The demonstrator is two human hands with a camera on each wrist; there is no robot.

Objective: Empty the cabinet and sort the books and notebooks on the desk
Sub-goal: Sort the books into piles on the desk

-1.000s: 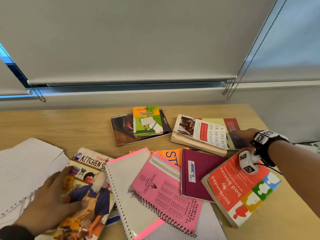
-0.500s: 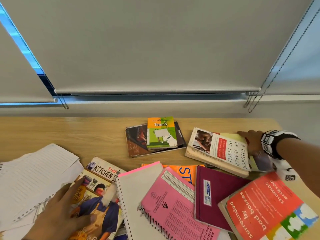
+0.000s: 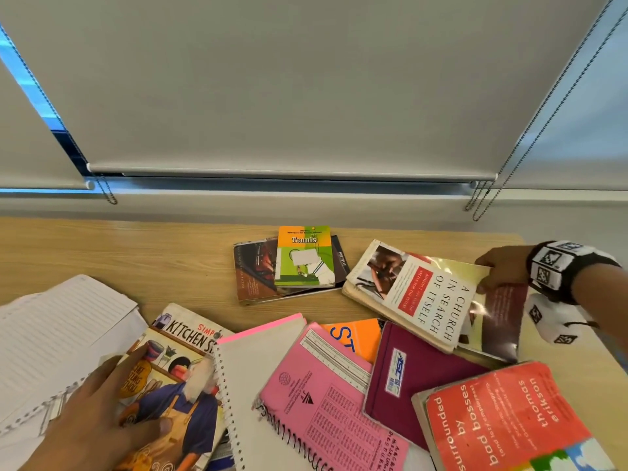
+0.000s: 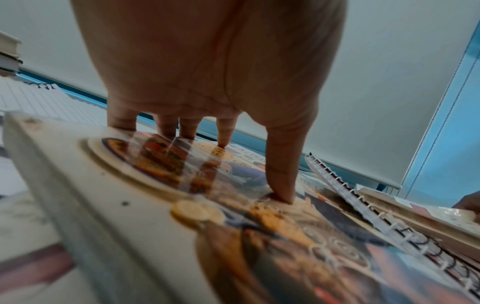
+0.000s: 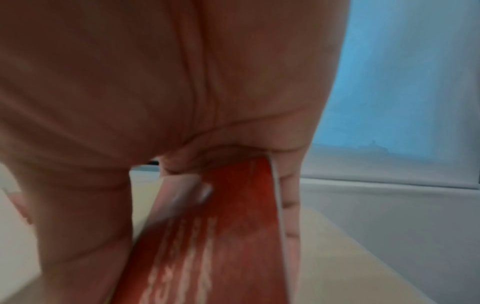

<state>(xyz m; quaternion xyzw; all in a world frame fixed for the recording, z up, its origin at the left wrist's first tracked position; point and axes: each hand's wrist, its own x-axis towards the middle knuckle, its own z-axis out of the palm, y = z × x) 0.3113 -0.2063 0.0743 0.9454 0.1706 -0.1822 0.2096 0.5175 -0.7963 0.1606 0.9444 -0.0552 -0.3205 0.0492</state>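
Books and notebooks are lying spread over the wooden desk (image 3: 102, 253), roughly ten items showing in the head view. Counting books: "Tennis" paperback (image 3: 303, 258) at 12 o'clock, sitting on a dark book (image 3: 253, 270); "A Church in Search of Itself" (image 3: 413, 294) at 2 o'clock; red "Surrounded by Bad Bosses" (image 3: 503, 419) at 5 o'clock; kitchen cookbook (image 3: 176, 385) at 8 o'clock. An orange cover (image 3: 356, 334) is peeking out near centre, type unclear. Notebooks: white spiral w/ pink edge (image 3: 251, 379), pink spiral (image 3: 326, 402) overlapping it, maroon one (image 3: 407, 372) partly under the red book, plus lined open pages (image 3: 57, 331) at 9 o'clock.

Left hand (image 3: 98, 413) is lying flat on the cookbook, fingers straight and spread, gripping nothing. Left wrist view is confirming it: fingertips (image 4: 281, 193) pressing the glossy cover (image 4: 233, 216), w/ a spiral binding (image 4: 376, 207) just beside; it's also showing a stack of books (image 4: 9, 53) at 10 o'clock that the head view is missing.

Right hand (image 3: 503, 270) at 3 o'clock is pinching a glossy dark-red cover (image 3: 499, 311) at the church book's right edge, thumb on top, the cover curling. Right wrist view, blurred, is showing only the red cover (image 5: 228, 226) running between the thumb and the fingers (image 5: 288, 205); head view alone is giving the title.
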